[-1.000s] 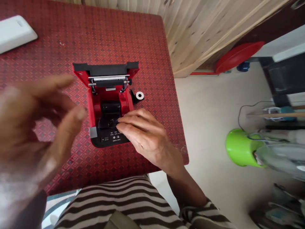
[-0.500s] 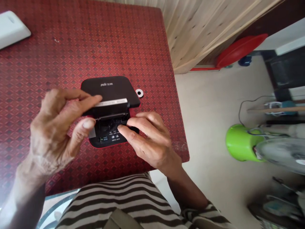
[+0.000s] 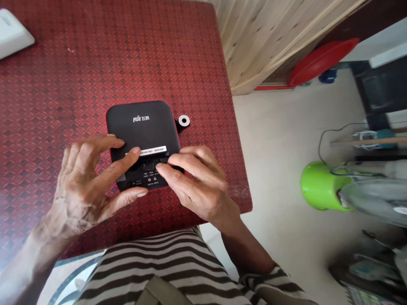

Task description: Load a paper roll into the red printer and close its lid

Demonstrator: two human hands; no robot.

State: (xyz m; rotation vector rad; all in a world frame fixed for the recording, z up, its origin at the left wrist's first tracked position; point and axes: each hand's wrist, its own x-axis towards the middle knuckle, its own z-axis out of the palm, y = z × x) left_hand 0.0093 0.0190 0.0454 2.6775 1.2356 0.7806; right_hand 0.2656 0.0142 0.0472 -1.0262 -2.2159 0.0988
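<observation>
A small black and red receipt printer (image 3: 141,127) sits on the red patterned table (image 3: 127,55) with its black lid down. My left hand (image 3: 85,184) lies against its left front, fingers spread, the forefinger pressing the lid by the white label strip and the thumb at the front edge. My right hand (image 3: 193,182) rests at the printer's right front, fingers curled over the paper slot and button panel; whether it pinches anything is unclear. A small black part with a white ring (image 3: 183,121) sticks out at the printer's right side.
A white flat object (image 3: 11,34) lies at the table's far left corner. Right of the table are a wooden plank wall (image 3: 270,38), a red basin (image 3: 321,61), a green base with a fan (image 3: 321,186) and cables on the pale floor.
The printer's lid stood open showing the red inside; my left hand came in, swung it down and now presses it flat. My right hand stayed at the front.
</observation>
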